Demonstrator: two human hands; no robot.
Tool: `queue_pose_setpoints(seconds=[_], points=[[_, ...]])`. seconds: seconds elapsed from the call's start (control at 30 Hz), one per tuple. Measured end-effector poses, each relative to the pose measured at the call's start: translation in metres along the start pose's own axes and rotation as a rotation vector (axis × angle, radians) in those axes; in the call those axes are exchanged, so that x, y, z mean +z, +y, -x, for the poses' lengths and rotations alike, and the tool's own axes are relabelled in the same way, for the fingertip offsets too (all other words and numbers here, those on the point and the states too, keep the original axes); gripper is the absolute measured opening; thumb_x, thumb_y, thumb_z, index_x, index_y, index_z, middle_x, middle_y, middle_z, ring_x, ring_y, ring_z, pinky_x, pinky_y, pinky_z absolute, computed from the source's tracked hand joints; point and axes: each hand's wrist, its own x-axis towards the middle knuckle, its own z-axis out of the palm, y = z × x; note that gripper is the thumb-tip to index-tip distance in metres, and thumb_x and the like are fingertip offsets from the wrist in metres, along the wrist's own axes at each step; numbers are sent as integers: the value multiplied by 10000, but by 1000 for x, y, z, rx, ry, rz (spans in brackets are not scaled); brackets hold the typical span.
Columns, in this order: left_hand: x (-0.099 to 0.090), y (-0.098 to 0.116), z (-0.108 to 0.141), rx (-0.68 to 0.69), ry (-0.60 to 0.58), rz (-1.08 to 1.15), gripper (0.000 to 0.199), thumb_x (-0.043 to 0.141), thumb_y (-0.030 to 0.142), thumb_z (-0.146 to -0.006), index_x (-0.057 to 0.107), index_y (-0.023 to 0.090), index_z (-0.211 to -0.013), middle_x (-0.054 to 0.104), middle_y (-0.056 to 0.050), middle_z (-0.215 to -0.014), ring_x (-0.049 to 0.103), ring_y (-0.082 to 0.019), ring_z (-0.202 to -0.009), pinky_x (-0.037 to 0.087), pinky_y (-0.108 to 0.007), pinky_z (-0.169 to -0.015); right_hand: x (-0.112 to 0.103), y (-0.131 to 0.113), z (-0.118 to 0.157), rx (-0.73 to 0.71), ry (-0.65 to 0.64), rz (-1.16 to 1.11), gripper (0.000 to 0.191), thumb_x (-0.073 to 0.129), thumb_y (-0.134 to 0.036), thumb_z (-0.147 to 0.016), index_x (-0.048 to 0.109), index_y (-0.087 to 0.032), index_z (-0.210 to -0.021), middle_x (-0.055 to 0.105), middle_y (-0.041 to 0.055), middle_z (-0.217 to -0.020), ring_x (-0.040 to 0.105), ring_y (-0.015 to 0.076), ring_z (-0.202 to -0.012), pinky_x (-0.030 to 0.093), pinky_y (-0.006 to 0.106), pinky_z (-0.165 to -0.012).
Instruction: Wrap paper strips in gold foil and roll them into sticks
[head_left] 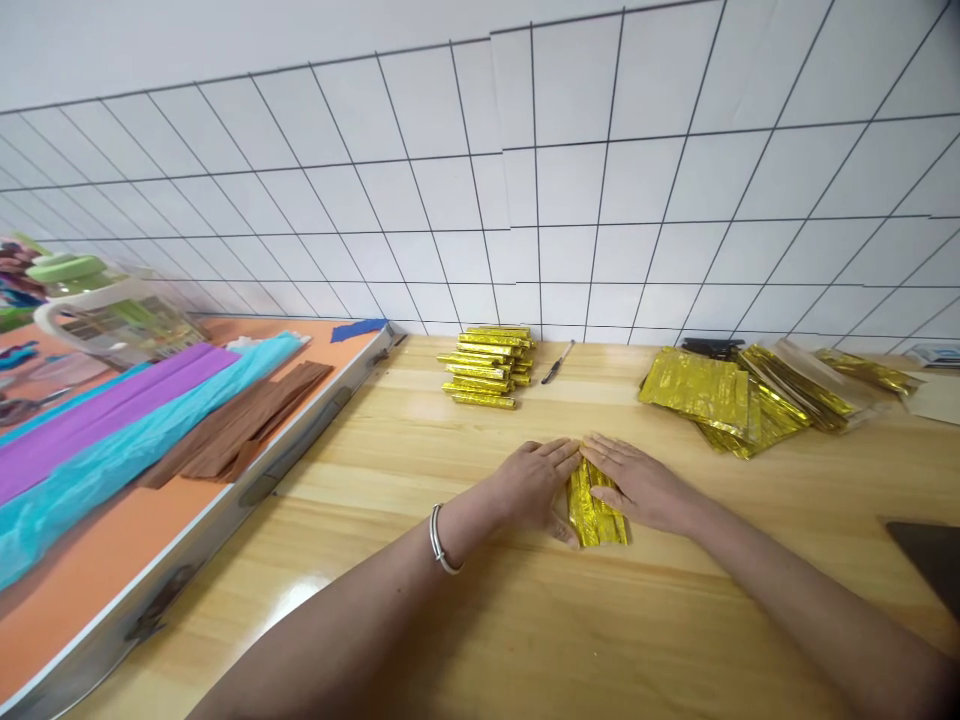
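1. Far left, purple paper [112,425] and brown paper [255,425] are lying on an orange surface; we are not seeing either hand near them.
2. Next, a pile of narrow gold bundles [487,370] is sitting on the table [360,420] near the tiled wall. We are judging these light and apt to slide over one another if nudged.
3. Left hand [536,485]: its grip is lying spread, fingers straight and together, tips over the sheet's upper left, thumb by its lower left. We are seeing nothing enclosed in it.
4. Gold foil sheet [596,520]: it is lying flat on the table between and partly under the hands, creased lengthwise. We are reckoning it very light, thin and slick; probably holding creases well but tearing or crumpling under a hard pinch. We are favouring flat fingers on both long sides, or a soft pinch at the uncovered near edge.
5. Right hand [637,485]: its grip is resting open too, fingers extended over the sheet's upper part, thumb set apart on the foil; no pinch is showing.
6. Further right, loose gold sheets [694,388] are overlapping; we are expecting them to cling, so lifting by one corner is seeming wise.
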Motion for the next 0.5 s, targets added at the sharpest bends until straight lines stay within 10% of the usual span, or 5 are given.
queue_pose_setpoints(seconds=[0.5], points=[[11,-8,6,17,80,133,1061,552,753,-578,187,193,-1402,231,-135,-1457,203,-280,-1343,154,-418,-1073,5,27,5,111,261,14,324,464,-270,-863,556,-212,-1168,613,79,-1085,511,225,-1021,433,420,-880]])
